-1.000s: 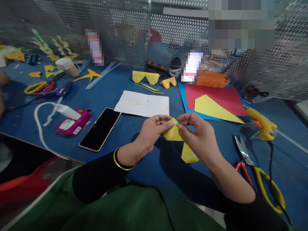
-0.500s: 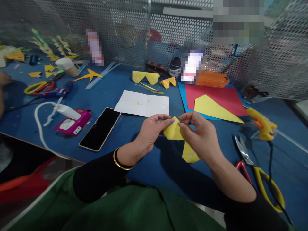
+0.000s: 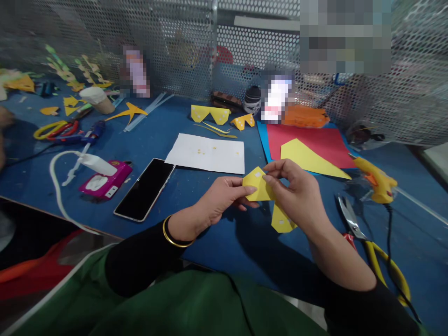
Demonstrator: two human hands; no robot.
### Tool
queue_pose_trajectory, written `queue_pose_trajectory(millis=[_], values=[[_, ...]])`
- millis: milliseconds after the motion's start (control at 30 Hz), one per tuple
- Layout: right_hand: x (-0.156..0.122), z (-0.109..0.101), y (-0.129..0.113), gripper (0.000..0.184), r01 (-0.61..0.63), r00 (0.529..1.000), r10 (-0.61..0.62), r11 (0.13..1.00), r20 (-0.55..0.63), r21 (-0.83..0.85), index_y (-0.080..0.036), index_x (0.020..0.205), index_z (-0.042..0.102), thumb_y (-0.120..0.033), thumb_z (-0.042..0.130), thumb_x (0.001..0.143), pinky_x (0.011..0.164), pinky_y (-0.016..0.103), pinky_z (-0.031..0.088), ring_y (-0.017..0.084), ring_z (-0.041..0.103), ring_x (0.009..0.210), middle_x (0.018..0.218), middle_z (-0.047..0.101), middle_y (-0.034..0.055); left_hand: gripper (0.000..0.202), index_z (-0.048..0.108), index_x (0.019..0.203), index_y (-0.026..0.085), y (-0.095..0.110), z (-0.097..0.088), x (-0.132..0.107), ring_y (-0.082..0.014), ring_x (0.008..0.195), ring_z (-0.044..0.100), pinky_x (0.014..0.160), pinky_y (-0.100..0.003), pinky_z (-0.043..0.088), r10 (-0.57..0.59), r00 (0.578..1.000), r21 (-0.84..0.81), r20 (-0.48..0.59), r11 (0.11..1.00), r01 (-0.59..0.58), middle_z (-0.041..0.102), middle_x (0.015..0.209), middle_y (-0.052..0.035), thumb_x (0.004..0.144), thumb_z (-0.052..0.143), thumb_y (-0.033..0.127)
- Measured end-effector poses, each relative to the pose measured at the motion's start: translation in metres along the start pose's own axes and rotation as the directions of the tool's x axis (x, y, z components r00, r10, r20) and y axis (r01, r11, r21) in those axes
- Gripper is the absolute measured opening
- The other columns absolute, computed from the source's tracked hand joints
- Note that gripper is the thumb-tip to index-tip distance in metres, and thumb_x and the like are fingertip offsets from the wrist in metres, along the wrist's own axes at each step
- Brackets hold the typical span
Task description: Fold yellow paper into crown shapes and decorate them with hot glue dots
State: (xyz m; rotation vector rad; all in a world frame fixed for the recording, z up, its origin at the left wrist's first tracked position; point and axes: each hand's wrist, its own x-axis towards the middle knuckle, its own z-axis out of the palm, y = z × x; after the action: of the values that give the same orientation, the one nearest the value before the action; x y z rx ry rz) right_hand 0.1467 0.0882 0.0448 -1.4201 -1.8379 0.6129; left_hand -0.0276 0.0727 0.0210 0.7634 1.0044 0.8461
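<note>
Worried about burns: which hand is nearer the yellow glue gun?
Right. The right hand is left of the glue gun, pinching yellow paper; the left hand is farther left.

Dark green garment (image 3: 196, 301), black sleeves (image 3: 140, 261), gold bangle (image 3: 166, 237) (a slim one)

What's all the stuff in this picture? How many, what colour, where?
folded paper: 1, yellow, front middle
dotted cutouts: 2, yellow and orange, back middle
paper sheet: 1, white, middle
coloured sheets: 2, red and blue, right
pointed paper: 1, yellow, over these
phone: 1, black, left
glue guns: 2, yellow right, blue left
scissors: 2, red-and-yellow handles, right and left
socket: 1, magenta, left
star cutout: 1, orange, back left
packet: 1, orange, back right
mesh wall: 1, grey, back
table: 1, blue, underneath
blurry bits: uncountable, mixed colours, back left
bracelet: 1, gold, left wrist
left hand: 1, bare, on folded paper
right hand: 1, bare, same paper
</note>
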Motion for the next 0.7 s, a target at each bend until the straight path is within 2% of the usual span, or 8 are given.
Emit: queue_pose_trajectory(millis=[200,267,333,433,533,567,633,700], values=[[0.002,-0.007,0.003,0.02,0.034,0.999,-0.034,0.999,0.034,0.0,-0.022,0.101,0.066,-0.031,0.059,0.085,0.071,0.034,0.05,0.02,0.07,0.084,0.089,0.075,0.0046,0.006,0.078,0.079,0.013,0.003,-0.001,0.0,-0.0151,0.067,0.073,0.052,-0.018,0.048,-0.059,0.998,-0.008,0.034,0.998,0.059,0.076,0.075,-0.0085,0.081,0.076,0.019],[0.005,-0.019,0.004,0.022,0.059,0.996,-0.063,0.996,-0.065,-0.073,-0.022,0.103,0.067,-0.034,0.06,0.087,0.076,0.036,0.05,0.022,0.071,0.091,0.097,0.076,0.0068,0.007,0.077,0.078,0.013,0.004,0.0,0.001,-0.0145,0.068,0.073,0.052,-0.018,0.049,-0.066,0.998,-0.07,-0.006,0.995,0.066,0.076,0.078,-0.0088,0.082,0.076,0.018],[0.008,-0.038,0.006,0.022,0.036,0.969,-0.088,0.974,-0.229,-0.225,-0.021,0.103,0.068,-0.036,0.06,0.089,0.081,0.039,0.048,0.024,0.071,0.094,0.1,0.076,0.0097,0.005,0.077,0.08,0.013,0.005,-0.001,0.002,-0.0145,0.069,0.073,0.051,-0.018,0.049,-0.063,0.997,-0.14,-0.052,0.989,0.056,0.076,0.084,-0.0098,0.083,0.076,0.017],[0.01,-0.075,0.014,0.021,-0.193,0.886,-0.013,0.899,-0.464,-0.392,-0.022,0.099,0.071,-0.037,0.062,0.088,0.08,0.043,0.043,0.026,0.068,0.089,0.095,0.075,0.0129,0.004,0.076,0.084,0.012,0.006,-0.002,0.003,-0.0149,0.071,0.073,0.051,-0.019,0.049,-0.042,0.994,-0.202,-0.105,0.979,0.02,0.076,0.092,-0.0113,0.082,0.077,0.016],[0.007,-0.109,0.037,0.007,-0.446,0.778,0.136,0.806,-0.613,-0.388,-0.028,0.08,0.071,-0.034,0.069,0.08,0.067,0.044,0.037,0.021,0.056,0.062,0.071,0.067,0.0085,0.008,0.075,0.087,0.012,0.007,-0.003,0.003,-0.0147,0.072,0.073,0.053,-0.019,0.05,-0.02,0.989,-0.246,-0.144,0.969,-0.016,0.076,0.094,-0.0109,0.081,0.079,0.016],[0.005,-0.119,0.049,0.01,-0.525,0.737,0.193,0.768,-0.648,-0.368,-0.029,0.07,0.068,-0.034,0.072,0.077,0.062,0.043,0.033,0.018,0.046,0.053,0.06,0.059,0.0055,0.009,0.075,0.088,0.012,0.008,-0.003,0.003,-0.0147,0.072,0.073,0.053,-0.019,0.051,-0.014,0.988,-0.261,-0.154,0.965,-0.027,0.076,0.093,-0.0106,0.081,0.079,0.017],[-0.001,-0.135,0.078,0.027,-0.652,0.699,0.319,0.653,-0.64,-0.386,-0.03,0.052,0.058,-0.038,0.075,0.072,0.056,0.041,0.027,0.013,0.025,0.047,0.048,0.042,0.0009,0.011,0.075,0.09,0.012,0.009,-0.004,0.003,-0.0145,0.072,0.073,0.053,-0.019,0.05,-0.004,0.986,-0.281,-0.165,0.959,-0.043,0.075,0.092,-0.0098,0.082,0.078,0.018],[-0.006,-0.148,0.109,0.039,-0.716,0.677,0.367,0.529,-0.638,-0.455,-0.031,0.046,0.052,-0.046,0.068,0.078,0.052,0.041,0.025,0.014,0.019,0.044,0.043,0.031,-0.0004,0.01,0.075,0.092,0.012,0.01,-0.003,0.002,-0.0138,0.071,0.072,0.054,-0.019,0.05,-0.005,0.985,-0.293,-0.173,0.955,-0.047,0.075,0.092,-0.0089,0.084,0.076,0.018]])
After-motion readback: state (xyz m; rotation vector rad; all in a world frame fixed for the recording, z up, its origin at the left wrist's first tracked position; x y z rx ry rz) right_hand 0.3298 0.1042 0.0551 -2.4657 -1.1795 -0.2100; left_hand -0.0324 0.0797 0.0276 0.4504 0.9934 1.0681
